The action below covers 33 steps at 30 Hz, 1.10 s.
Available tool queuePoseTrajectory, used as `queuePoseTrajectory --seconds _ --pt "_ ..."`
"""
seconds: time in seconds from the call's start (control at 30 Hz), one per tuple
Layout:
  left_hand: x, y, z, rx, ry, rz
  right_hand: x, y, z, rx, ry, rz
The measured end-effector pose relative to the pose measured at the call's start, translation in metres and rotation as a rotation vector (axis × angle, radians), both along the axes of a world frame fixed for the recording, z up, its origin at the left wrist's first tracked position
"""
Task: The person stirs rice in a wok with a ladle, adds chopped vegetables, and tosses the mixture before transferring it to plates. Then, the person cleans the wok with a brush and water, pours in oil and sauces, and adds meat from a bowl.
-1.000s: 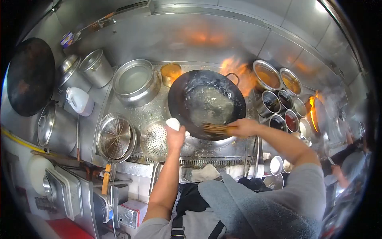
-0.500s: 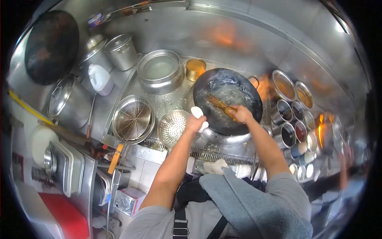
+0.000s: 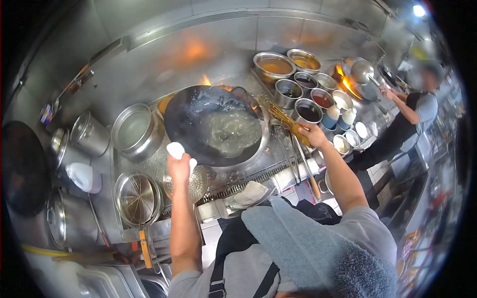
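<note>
A large black wok (image 3: 183, 116) sits tilted over the stove, with cloudy water (image 3: 232, 130) swirling inside it. My left hand (image 3: 179, 168) is closed around a folded white cloth (image 3: 175, 149) at the wok's near left edge. Whether the cloth grips the rim itself, I cannot tell. To the right of the wok, my right hand (image 3: 314, 135) is wrapped round the handle of a bamboo wok brush (image 3: 282, 116). Its bristles point up and left, outside the wok and near the sauce pots.
Flames (image 3: 205, 80) rise behind the wok. Metal pots of sauce (image 3: 272, 66) stand at the right, and a co-worker (image 3: 417, 111) holds a ladle (image 3: 362, 72) beyond them. Left of the wok are a water pot (image 3: 133, 130), a wire strainer (image 3: 135, 198) and a perforated ladle (image 3: 198, 185).
My right hand has lifted the brush out of the wok to its right side. The view has turned right, bringing the co-worker into sight. My left hand keeps the cloth.
</note>
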State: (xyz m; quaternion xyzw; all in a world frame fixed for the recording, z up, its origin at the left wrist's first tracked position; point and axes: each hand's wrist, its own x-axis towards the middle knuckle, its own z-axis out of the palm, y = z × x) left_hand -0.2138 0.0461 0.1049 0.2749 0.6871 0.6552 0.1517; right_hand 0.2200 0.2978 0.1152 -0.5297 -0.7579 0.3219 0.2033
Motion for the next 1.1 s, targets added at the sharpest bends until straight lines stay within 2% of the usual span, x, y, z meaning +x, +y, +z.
queuePoseTrajectory --seconds 0.07,0.1,0.13,0.17,0.3,0.4,0.47,0.53,0.57,0.73,0.77,0.87,0.93,0.97,1.0,1.1 --pt "-0.004 0.004 0.006 -0.119 0.13 -0.002 0.015 0.006 -0.016 0.092 0.029 0.001" --pt "-0.007 0.007 0.002 -0.141 0.179 0.022 0.013 -0.004 -0.004 -0.015 0.038 -0.035" --pt "0.008 0.007 0.02 -0.121 0.167 0.044 0.017 -0.008 0.003 -0.125 0.046 -0.067" --pt "0.018 0.007 0.032 -0.133 0.172 0.053 0.025 0.008 -0.024 -0.048 0.073 -0.036" --pt "0.03 0.01 0.042 -0.238 0.265 0.132 0.037 0.026 -0.035 -0.022 0.056 0.047" --pt "0.054 0.016 0.054 -0.243 0.37 0.202 0.049 0.052 -0.048 -0.186 0.103 0.117" --pt "0.071 0.017 0.067 -0.314 0.488 0.303 0.046 0.068 -0.052 -0.145 0.046 0.147" --pt "0.096 0.025 0.088 -0.365 0.488 0.333 0.038 0.089 -0.064 -0.096 0.098 0.201" --pt "0.107 0.03 0.097 -0.355 0.532 0.353 0.028 0.1 -0.077 -0.174 0.208 0.196" --pt "0.133 0.043 0.11 -0.414 0.656 0.423 -0.015 0.112 -0.056 -0.267 0.204 0.215" --pt "0.143 0.045 0.112 -0.379 0.69 0.433 -0.021 0.111 -0.05 -0.364 0.216 0.204" --pt "0.174 0.039 0.107 -0.367 0.751 0.452 -0.033 0.104 -0.043 -0.516 0.24 0.241" --pt "0.188 0.023 0.088 -0.318 0.715 0.375 -0.043 0.094 -0.063 -0.605 0.29 0.152" --pt "0.185 0.01 0.058 -0.321 0.813 0.394 -0.041 0.083 -0.066 -0.627 0.35 0.147" --pt "0.197 -0.001 0.052 -0.37 0.789 0.367 -0.04 0.074 -0.073 -0.624 0.347 0.153" --pt "0.199 -0.021 0.025 -0.283 0.908 0.388 -0.046 0.069 -0.101 -0.528 0.501 0.107"
